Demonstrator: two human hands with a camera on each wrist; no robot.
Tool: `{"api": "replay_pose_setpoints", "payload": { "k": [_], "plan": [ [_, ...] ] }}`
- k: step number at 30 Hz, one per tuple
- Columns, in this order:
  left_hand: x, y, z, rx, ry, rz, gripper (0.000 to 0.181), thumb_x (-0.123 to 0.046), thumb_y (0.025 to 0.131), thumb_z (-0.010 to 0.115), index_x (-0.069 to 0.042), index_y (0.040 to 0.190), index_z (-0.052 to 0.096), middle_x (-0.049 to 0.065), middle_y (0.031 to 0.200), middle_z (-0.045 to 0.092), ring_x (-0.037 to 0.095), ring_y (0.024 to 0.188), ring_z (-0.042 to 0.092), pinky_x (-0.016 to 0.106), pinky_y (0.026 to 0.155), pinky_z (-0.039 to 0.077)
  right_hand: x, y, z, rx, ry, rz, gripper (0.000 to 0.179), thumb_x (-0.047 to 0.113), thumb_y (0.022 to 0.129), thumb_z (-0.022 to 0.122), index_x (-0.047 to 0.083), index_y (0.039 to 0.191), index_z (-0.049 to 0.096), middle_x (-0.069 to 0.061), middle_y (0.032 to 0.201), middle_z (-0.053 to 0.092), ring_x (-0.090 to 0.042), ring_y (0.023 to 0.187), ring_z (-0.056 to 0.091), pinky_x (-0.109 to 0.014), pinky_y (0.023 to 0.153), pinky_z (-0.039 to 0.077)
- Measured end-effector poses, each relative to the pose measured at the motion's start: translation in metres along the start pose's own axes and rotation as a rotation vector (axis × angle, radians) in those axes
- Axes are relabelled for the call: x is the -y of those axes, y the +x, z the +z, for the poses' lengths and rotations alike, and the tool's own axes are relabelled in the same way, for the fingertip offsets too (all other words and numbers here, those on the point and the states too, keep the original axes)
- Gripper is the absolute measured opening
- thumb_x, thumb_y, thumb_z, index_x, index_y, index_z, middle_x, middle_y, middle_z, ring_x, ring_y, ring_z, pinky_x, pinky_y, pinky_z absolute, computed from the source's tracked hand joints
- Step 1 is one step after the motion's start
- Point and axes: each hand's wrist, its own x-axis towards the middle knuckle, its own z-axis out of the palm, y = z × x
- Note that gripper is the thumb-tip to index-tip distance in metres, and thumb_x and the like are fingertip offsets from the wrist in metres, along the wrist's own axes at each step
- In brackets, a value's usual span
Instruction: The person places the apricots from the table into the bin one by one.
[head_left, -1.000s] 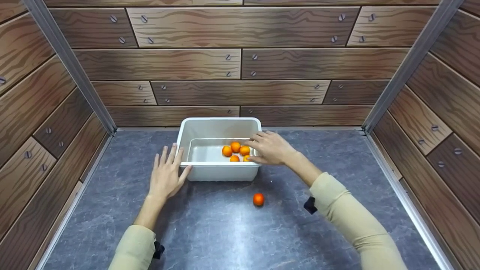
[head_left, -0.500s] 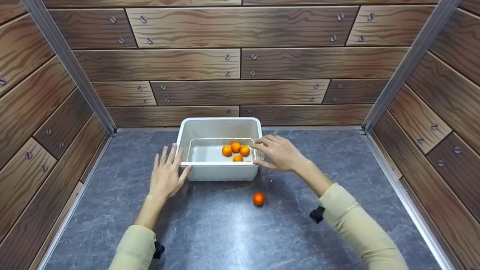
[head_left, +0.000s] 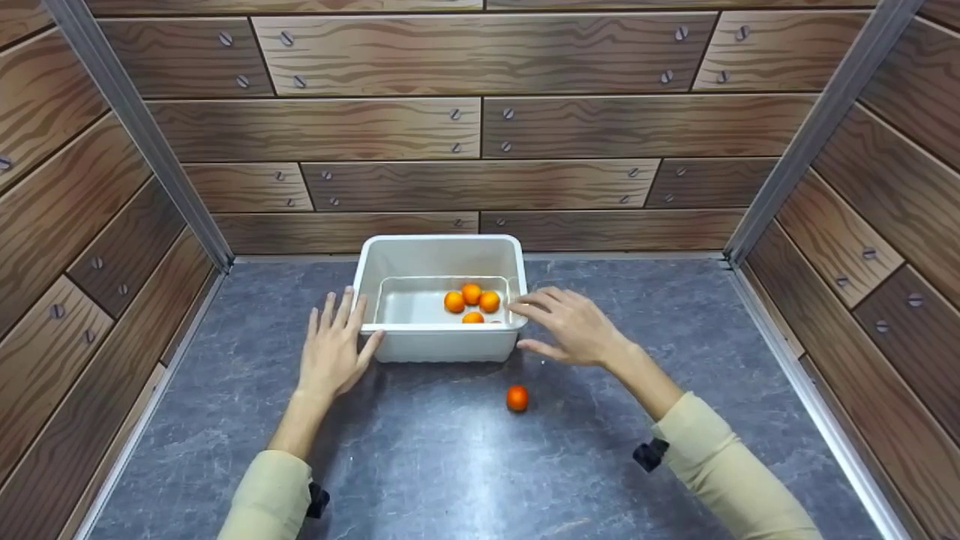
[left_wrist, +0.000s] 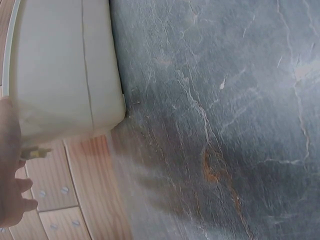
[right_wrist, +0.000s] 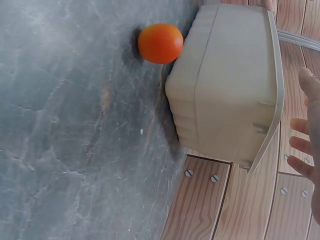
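A white plastic bin (head_left: 442, 345) stands near the back wall, with several small round orange fruits (head_left: 471, 293) inside, mostly toward its right side. Its front wall partly hides the nearest ones. My left hand (head_left: 330, 352) rests at the bin's left front corner, fingers straight, thumb along the front rim. Just off the right rim is my right hand (head_left: 574, 326), fingers spread and nothing held. One smooth orange-red fruit, like a small tomato (head_left: 517, 398), lies on the grey surface in front of the bin; the right wrist view shows the same tomato-like fruit (right_wrist: 160, 43) beside the bin.
The grey marbled surface (head_left: 420, 465) spreads around the bin and is bounded by wood-patterned walls (head_left: 390, 127) at the back and both sides. Metal edge strips (head_left: 817, 420) run along the sides.
My right hand has drawn back out of the bin, moving right and toward me. A fruit near the front wall shifted slightly. The left hand and the loose fruit have stayed put.
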Motion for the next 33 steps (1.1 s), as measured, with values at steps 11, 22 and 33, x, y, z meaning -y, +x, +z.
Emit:
{"api": "replay_pose_setpoints", "payload": {
  "k": [11,22,33],
  "plan": [
    [0.001,-0.001,0.002,-0.010,-0.020,-0.001,0.072,-0.055,0.106,0.052,-0.009,0.161,0.044,0.018,0.171,0.036,0.047,0.159,0.031,0.067,0.129,0.026,0.015,-0.025,0.001,-0.027,-0.009,-0.054,0.060,0.051,0.093,0.076,0.017,0.142,0.066,-0.006,0.132,0.074,-0.028,0.119,0.070,-0.046,0.099,0.062],
    [0.002,-0.001,0.003,-0.022,-0.018,-0.001,0.072,-0.054,0.106,0.052,-0.008,0.160,0.044,0.019,0.171,0.037,0.048,0.158,0.034,0.067,0.128,0.028,0.030,-0.043,0.017,0.007,-0.023,-0.100,0.058,0.051,0.093,0.077,0.018,0.140,0.067,-0.007,0.131,0.074,-0.026,0.117,0.071,-0.043,0.096,0.063],
    [0.001,0.000,0.000,0.007,-0.013,0.003,0.073,-0.056,0.106,0.052,-0.008,0.161,0.043,0.019,0.171,0.035,0.047,0.159,0.031,0.068,0.129,0.026,0.048,-0.054,0.039,0.054,0.021,-0.089,0.060,0.050,0.091,0.079,0.020,0.141,0.067,-0.005,0.130,0.074,-0.024,0.116,0.071,-0.041,0.097,0.062]
  ]
}}
